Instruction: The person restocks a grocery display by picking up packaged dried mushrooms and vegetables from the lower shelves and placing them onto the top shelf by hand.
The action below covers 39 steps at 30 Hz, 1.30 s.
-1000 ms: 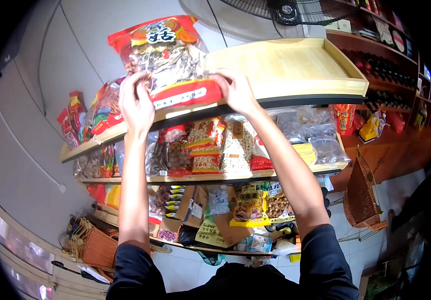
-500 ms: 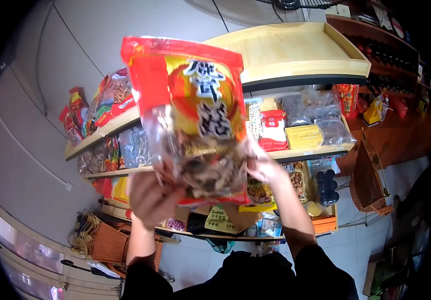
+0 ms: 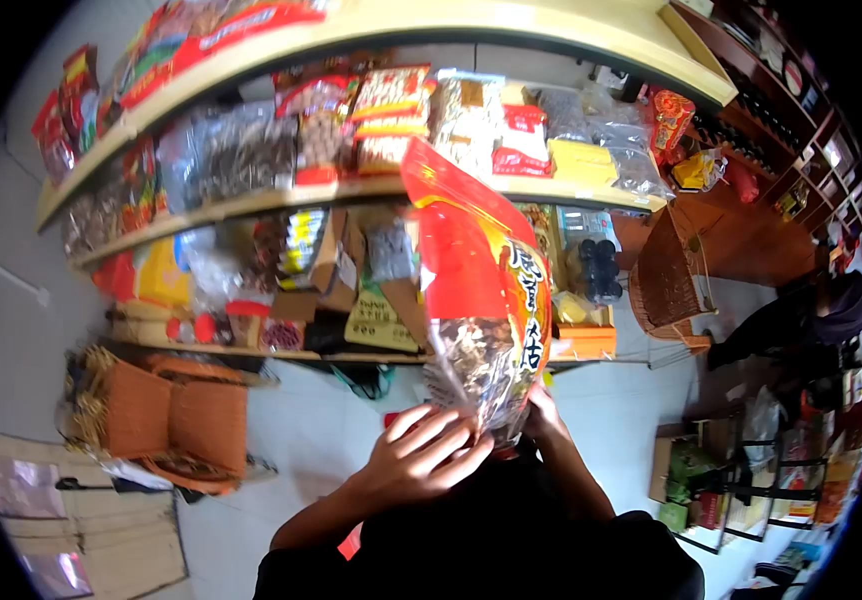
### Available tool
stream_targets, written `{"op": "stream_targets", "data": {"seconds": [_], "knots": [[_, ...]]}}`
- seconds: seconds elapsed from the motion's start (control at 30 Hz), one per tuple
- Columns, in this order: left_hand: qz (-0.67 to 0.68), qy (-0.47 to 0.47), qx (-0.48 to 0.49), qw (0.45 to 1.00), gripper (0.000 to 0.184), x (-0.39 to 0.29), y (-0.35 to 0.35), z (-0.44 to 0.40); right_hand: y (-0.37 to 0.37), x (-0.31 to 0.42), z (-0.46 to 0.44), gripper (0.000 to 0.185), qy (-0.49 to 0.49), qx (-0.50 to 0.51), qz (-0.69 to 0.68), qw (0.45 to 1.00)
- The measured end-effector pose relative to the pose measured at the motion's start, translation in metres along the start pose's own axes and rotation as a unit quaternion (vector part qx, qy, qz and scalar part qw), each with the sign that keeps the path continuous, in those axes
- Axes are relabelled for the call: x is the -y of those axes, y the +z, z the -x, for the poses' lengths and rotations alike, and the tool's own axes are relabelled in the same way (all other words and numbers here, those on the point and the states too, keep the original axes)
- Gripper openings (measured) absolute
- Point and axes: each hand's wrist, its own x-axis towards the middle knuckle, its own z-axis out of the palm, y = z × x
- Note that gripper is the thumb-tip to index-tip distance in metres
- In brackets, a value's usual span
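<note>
A large red and yellow bag of dried mushrooms stands tilted in front of my chest, with black Chinese characters on its right side and a clear lower window. My left hand grips its lower left corner, fingers extended across the plastic. On the lower right side, my right hand holds the bag's edge; part of that hand is hidden behind it. The bag's upper end overlaps the shelves behind.
A tiered wooden shelf carries several packaged dried foods. An orange wicker chair stands at the left, a wicker basket at the right. Farther right are a dark-clothed person and a black wire rack.
The bag has come down from in front of the upper shelves towards my body and turned, its printed front now angled right. Both hands moved down with it, and the view has shifted.
</note>
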Motion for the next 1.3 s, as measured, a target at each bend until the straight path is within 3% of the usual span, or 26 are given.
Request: {"op": "stream_targets", "data": {"seconds": [0.07,0.1,0.17,0.23,0.37,0.4,0.47,0.5,0.6,0.63,0.67,0.7,0.77,0.87,1.0,1.03,1.13,1.17,1.2,1.3], "knots": [[0.085,-0.093,-0.011,0.992,0.031,-0.019,0.014,0.017,-0.052,-0.025,0.029,0.082,0.064,-0.030,-0.029,0.997],[0.118,-0.137,0.007,0.983,0.046,-0.025,0.019,0.031,-0.052,-0.028,0.042,0.078,0.067,-0.061,-0.007,0.996],[0.217,-0.275,-0.006,0.937,0.047,-0.033,0.011,0.035,-0.029,-0.025,0.049,0.070,0.059,-0.120,0.060,0.989],[0.384,-0.497,-0.071,0.775,0.050,-0.040,0.015,0.054,-0.018,-0.026,0.048,0.064,0.072,-0.149,0.123,0.979],[0.426,-0.564,-0.141,0.693,0.065,-0.005,0.057,0.124,0.002,-0.025,0.026,0.063,0.146,-0.142,0.177,0.963],[0.467,-0.590,-0.143,0.643,0.066,0.004,0.068,0.144,-0.005,-0.032,0.018,0.066,0.099,-0.084,0.178,0.975],[0.529,-0.660,-0.123,0.519,0.063,0.017,0.062,0.151,0.003,-0.037,0.005,0.068,0.106,-0.065,0.213,0.969],[0.529,-0.662,-0.126,0.517,0.063,0.022,0.068,0.160,0.006,-0.040,0.001,0.070,0.109,-0.054,0.242,0.963],[0.672,-0.613,-0.135,0.393,0.063,0.044,0.111,0.209,0.010,-0.050,-0.009,0.074,0.131,0.011,0.299,0.945],[0.671,-0.615,-0.131,0.392,0.063,0.043,0.111,0.210,0.007,-0.056,-0.010,0.075,0.148,0.035,0.304,0.940],[0.663,-0.607,-0.120,0.421,0.064,0.044,0.112,0.211,0.003,-0.063,-0.013,0.077,0.133,0.036,0.384,0.913],[0.654,-0.597,-0.109,0.451,0.065,0.046,0.112,0.212,-0.001,-0.067,-0.015,0.077,0.132,0.032,0.380,0.915],[0.620,-0.646,-0.108,0.432,0.060,0.046,0.114,0.213,-0.003,-0.070,-0.024,0.079,0.112,0.061,0.485,0.865],[0.620,-0.664,-0.127,0.398,0.063,0.053,0.133,0.222,-0.006,-0.067,-0.041,0.080,0.132,0.061,0.512,0.846],[0.615,-0.669,-0.116,0.400,0.059,0.078,0.168,0.227,-0.017,-0.053,-0.067,0.081,0.180,0.039,0.562,0.807],[0.610,-0.674,-0.102,0.404,0.059,0.084,0.170,0.220,-0.038,-0.063,-0.073,0.079,0.143,0.024,0.573,0.807],[0.574,-0.696,-0.095,0.421,0.057,0.114,0.179,0.192,-0.042,-0.049,-0.094,0.079,0.154,-0.006,0.503,0.851],[0.557,-0.694,-0.079,0.449,0.056,0.125,0.181,0.184,-0.050,-0.049,-0.100,0.079,0.163,-0.015,0.503,0.848],[0.540,-0.691,-0.066,0.477,0.054,0.136,0.183,0.176,-0.056,-0.056,-0.107,0.080,0.094,-0.024,0.483,0.870],[0.509,-0.662,-0.020,0.550,0.050,0.177,0.186,0.151,-0.100,-0.089,-0.141,0.080,0.048,-0.036,0.491,0.869]]}}
